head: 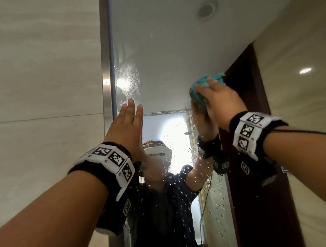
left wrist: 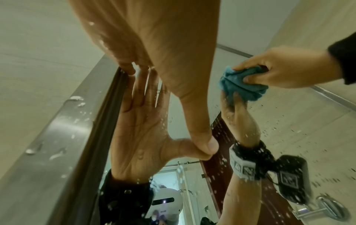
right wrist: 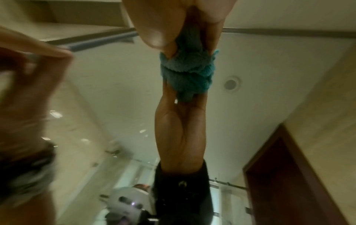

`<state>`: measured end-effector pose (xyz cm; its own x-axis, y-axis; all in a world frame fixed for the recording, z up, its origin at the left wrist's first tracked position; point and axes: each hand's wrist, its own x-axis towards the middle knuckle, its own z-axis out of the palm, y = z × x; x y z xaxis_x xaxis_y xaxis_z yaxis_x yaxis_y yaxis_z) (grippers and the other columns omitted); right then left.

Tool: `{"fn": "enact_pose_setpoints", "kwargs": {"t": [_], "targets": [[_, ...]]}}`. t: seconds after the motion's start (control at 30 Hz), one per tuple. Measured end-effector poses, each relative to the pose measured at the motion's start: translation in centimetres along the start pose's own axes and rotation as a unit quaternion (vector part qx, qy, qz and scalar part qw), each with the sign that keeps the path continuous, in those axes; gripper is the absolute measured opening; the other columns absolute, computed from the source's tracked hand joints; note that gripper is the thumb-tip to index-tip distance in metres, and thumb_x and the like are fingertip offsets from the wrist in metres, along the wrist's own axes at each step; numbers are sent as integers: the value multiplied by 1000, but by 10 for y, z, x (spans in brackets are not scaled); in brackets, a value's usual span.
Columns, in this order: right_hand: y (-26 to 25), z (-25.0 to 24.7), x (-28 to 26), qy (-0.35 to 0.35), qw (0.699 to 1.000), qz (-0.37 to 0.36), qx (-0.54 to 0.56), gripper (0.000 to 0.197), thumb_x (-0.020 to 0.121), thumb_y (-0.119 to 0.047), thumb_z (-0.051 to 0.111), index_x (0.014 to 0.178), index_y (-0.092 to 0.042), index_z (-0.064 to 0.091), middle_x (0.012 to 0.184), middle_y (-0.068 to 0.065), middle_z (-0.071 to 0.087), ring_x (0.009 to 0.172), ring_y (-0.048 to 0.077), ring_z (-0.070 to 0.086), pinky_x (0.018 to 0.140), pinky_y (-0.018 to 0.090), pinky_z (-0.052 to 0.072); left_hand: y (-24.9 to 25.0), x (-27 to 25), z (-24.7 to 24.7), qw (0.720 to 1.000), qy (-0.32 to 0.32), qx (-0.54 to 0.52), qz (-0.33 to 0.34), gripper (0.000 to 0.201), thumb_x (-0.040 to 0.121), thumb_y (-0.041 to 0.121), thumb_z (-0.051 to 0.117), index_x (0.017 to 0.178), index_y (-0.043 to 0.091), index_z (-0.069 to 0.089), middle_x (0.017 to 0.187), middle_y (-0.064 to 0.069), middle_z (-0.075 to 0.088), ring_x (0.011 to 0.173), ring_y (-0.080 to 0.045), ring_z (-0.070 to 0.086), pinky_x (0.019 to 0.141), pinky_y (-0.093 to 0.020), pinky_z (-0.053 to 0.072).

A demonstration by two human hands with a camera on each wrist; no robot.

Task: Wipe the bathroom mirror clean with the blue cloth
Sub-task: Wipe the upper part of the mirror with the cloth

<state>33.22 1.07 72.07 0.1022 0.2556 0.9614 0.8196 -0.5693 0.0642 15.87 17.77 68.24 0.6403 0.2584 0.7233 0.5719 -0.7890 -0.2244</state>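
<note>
While your right hand bunches the crumpled blue-green terry cloth against the tall frameless bathroom mirror, the head view puts the wad well to the right of the brushed steel strip at the mirror's left edge. Your left hand stands near that strip with its fingers straight and together, grasping nothing. The water droplets lie mostly below the cloth, and a hazy smear sits just beside the strip, above your left fingertips. I judge the wipe only partly done. Press the wad flat rather than as a ball, draw it across towards the strip in overlapping passes, then work down through the drops, so that the runs do not cross glass already wiped.

From the left wrist, you see what the head view hides: your flat left palm meets its reflection at the fingertips and at the thumb, so it touches the glass just beside the steel strip, which itself carries drops. The cloth shows pinched between your right thumb and fingers. That braced hand may leave prints, so wipe there last.

From the right wrist, the picture is soft, yet the cloth meets its own reflection, confirming contact. Only here does the round ceiling fitting appear just beyond the wad, far from the strip.
</note>
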Motion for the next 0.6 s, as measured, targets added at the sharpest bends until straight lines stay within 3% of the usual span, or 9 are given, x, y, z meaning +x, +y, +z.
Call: {"fn": "enact_pose_setpoints", "kwargs": {"t": [0.13,0.17,0.23,0.3,0.33,0.43,0.5,0.53,0.6], "targets": [[-18,1,-26,-10,992,-123,17,47,88,-18,45,135,-17,50,145,15,39,130,36,40,106,42,34,1,-1,-2,1000,2,1,-2,144,59,65,76,145,10,-26,152,-10,-31,142,-25,-23,113,-31,-8],[-16,-2,-21,2,993,-118,28,46,89,-17,47,135,-17,50,142,14,44,126,36,44,104,39,36,1,-1,-2,1000,1,2,-3,144,59,65,76,145,10,-26,152,-10,-31,142,-25,-23,113,-31,-9],[-8,-7,-4,28,998,-43,43,45,90,-12,50,135,-16,47,133,14,52,116,34,51,95,35,41,0,0,-1,1000,0,7,-4,145,59,66,76,144,10,-27,152,-11,-32,142,-25,-23,113,-31,-9],[-8,-7,8,56,998,26,19,41,91,-12,50,131,-14,46,123,14,58,106,36,55,88,39,45,0,0,-1,1000,1,10,-2,145,58,67,75,144,10,-27,152,-11,-32,142,-25,-24,113,-31,-10],[-15,-1,7,58,998,26,5,39,90,-12,51,128,-13,48,119,14,60,103,36,56,87,41,47,0,0,0,1000,3,11,-1,145,59,67,75,144,9,-27,152,-11,-31,142,-25,-23,112,-31,-11],[-54,25,-14,15,994,-110,11,40,80,-8,63,119,-14,57,111,11,63,96,33,59,86,43,47,-1,0,-1,1000,11,11,1,144,59,67,74,145,9,-25,152,-12,-30,143,-26,-22,109,-29,-13],[-66,41,-27,-3,977,-211,-9,47,74,-14,73,118,-20,58,115,7,64,95,30,60,85,42,48,0,0,-1,1000,12,16,1,144,59,68,74,145,8,-25,152,-13,-30,143,-26,-22,110,-30,-12],[-64,40,-26,-6,971,-236,-29,49,75,-18,73,121,-23,56,119,5,62,96,29,58,85,39,48,0,1,0,1000,12,19,1,144,59,68,74,145,8,-25,152,-13,-30,143,-26,-21,111,-30,-12],[-53,28,-12,1,984,-178,9,43,83,-17,63,125,-23,55,120,3,59,100,26,54,87,31,44,-1,2,1,1000,11,21,1,145,58,69,74,145,9,-25,152,-13,-30,143,-26,-22,111,-30,-11]]}}
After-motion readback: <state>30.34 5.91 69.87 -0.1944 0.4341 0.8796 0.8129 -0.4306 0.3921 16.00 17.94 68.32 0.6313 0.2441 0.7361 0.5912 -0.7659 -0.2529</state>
